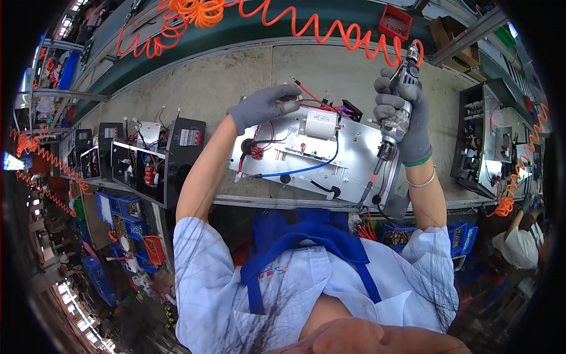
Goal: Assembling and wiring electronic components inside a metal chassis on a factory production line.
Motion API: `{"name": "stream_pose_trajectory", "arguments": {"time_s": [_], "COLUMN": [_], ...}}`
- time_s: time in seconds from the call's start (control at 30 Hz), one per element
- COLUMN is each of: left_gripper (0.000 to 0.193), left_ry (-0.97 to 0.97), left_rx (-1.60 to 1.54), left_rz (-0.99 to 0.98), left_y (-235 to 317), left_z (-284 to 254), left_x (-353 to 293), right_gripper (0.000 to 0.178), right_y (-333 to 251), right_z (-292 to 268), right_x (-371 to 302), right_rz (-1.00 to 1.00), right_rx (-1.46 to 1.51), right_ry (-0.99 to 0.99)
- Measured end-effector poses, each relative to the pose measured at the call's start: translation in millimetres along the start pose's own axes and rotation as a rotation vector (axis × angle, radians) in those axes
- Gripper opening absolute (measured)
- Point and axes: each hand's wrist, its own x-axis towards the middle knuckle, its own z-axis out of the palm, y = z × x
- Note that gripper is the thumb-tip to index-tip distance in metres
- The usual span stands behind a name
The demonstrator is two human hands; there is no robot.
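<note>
My right hand (pixel 407 112), in a grey glove, is wrapped round a silver air screwdriver (pixel 396 121). Its bit end points down toward the panel's right end, and its hose end is up. To the left, my gloved left hand (pixel 265 107) hovers over the upper edge of a metal panel (pixel 295 156), thumb and fingers apart, with nothing visible between them. Just beyond its fingertips runs a red wire (pixel 311 93) with a dark end. A white cylindrical capacitor (pixel 321 124) is mounted on the panel. Below it curves a blue wire (pixel 312 170); a black cable (pixel 323 189) lies near the front edge.
Coiled orange hose (pixel 342 36) hangs across the far side. Open dark-framed units stand left (pixel 186 153) and right (pixel 480 141) on the bench. A red bin (pixel 395 23) is at the back; blue parts bins (pixel 127 209) sit lower left. Another person (pixel 519 245) is at far right.
</note>
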Motion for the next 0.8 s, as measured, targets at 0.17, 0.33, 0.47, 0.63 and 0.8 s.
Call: {"name": "stream_pose_trajectory", "arguments": {"time_s": [0.17, 0.33, 0.47, 0.63, 0.8], "left_gripper": [0.049, 0.045, 0.041, 0.045, 0.046], "left_ry": [0.126, 0.444, 0.894, 1.227, 1.367], "left_rx": [-0.089, -0.212, -0.378, -0.528, -0.538], "left_rz": [0.047, 0.014, 0.067, -0.101, -0.374], "left_y": [-13.6, -3.3, -16.1, -56.5, -100.9], "left_z": [-11.2, -15.3, 13.8, 65.0, 125.1], "left_x": [-11.7, -60.5, -137.4, -227.9, -314.4], "right_gripper": [0.043, 0.043, 0.042, 0.042, 0.029], "right_y": [-1.4, -0.9, 1.5, -1.3, 4.5], "right_z": [-2.0, -2.6, -1.3, -4.2, 1.3], "right_x": [0.5, 2.6, 5.3, 5.4, 6.6], "right_rz": [0.009, 0.037, 0.048, 0.080, 0.086], "right_rx": [-0.008, 0.019, -0.012, 0.042, 0.001], "right_ry": [0.005, -0.005, -0.005, -0.039, 0.008]}}
